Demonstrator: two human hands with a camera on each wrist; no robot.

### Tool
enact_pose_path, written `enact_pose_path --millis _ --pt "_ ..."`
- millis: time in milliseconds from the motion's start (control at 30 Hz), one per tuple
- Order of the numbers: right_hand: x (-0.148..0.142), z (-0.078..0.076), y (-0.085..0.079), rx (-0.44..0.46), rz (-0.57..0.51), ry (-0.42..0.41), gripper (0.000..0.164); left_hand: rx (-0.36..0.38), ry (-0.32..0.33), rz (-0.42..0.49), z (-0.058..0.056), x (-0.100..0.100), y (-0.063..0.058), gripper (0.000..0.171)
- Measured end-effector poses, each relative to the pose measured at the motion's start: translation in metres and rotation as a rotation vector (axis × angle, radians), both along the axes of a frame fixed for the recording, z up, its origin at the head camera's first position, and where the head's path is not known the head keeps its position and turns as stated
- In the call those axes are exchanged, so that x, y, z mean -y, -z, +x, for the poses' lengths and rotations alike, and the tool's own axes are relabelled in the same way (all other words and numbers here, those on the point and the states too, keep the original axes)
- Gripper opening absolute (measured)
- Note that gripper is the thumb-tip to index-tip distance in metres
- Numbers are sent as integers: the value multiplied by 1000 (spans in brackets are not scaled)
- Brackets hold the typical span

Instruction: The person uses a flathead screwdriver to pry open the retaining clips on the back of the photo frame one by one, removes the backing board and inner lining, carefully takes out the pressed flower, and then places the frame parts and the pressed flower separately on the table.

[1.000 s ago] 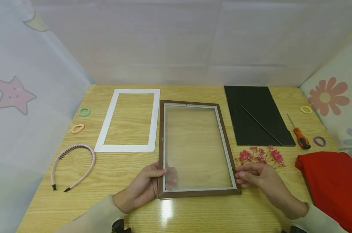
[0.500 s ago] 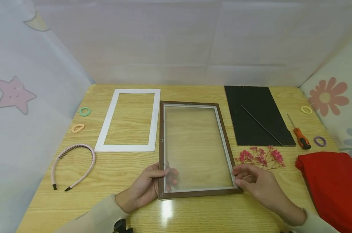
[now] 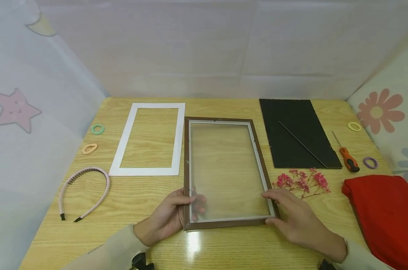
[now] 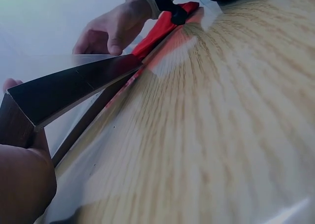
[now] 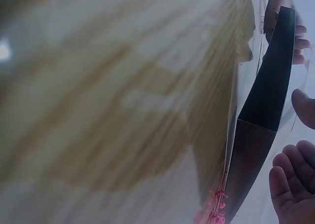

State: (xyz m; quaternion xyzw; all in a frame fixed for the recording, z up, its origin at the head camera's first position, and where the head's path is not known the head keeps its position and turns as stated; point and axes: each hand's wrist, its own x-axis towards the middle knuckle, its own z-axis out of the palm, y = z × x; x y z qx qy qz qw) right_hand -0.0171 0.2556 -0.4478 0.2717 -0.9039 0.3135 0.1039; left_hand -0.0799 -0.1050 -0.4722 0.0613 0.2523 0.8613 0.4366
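Note:
A brown picture frame (image 3: 186,146), back side up, lies in the middle with a clear pane (image 3: 225,168) inside its white inner lip. My left hand (image 3: 163,219) grips its lower left side, thumb on top; the fingers show through the pane from beneath. In the left wrist view the frame's edge (image 4: 74,88) is raised off the table. My right hand (image 3: 296,221) hovers at the lower right corner, thumb and forefinger spread over it. The right wrist view has the right hand's fingers (image 5: 283,184) loosely bent, holding nothing, beside the frame's edge (image 5: 263,76).
A white mat (image 3: 144,171) lies left, near a pink headband (image 3: 104,193) and hair ties (image 3: 97,129). To the right are a black backing board (image 3: 285,108) with a thin rod (image 3: 302,143), pink flowers (image 3: 302,183), an orange screwdriver (image 3: 348,159) and red cloth (image 3: 383,213).
My right hand has moved left from beside the frame's right edge to over its lower right corner, its thumb and forefinger spreading apart. The left hand keeps its grip.

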Motion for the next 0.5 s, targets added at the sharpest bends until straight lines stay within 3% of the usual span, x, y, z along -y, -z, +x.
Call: enact_pose_path --millis 67,200,300,433,500 --pt "1 -1 0 -37 -11 -12 50 6 1 -3 -1 1 0 14" --pt "4 -3 -1 -149 -45 -19 48 17 -11 -30 -2 3 1 14" --pt "4 -4 -5 -169 -93 13 46 5 -38 -79 -3 4 -1 16" --pt "4 -5 -11 -126 -173 71 38 -33 -102 -189 -4 2 -4 20" --pt "4 -7 -14 -61 -236 100 43 -45 -132 -256 -5 1 -7 29"
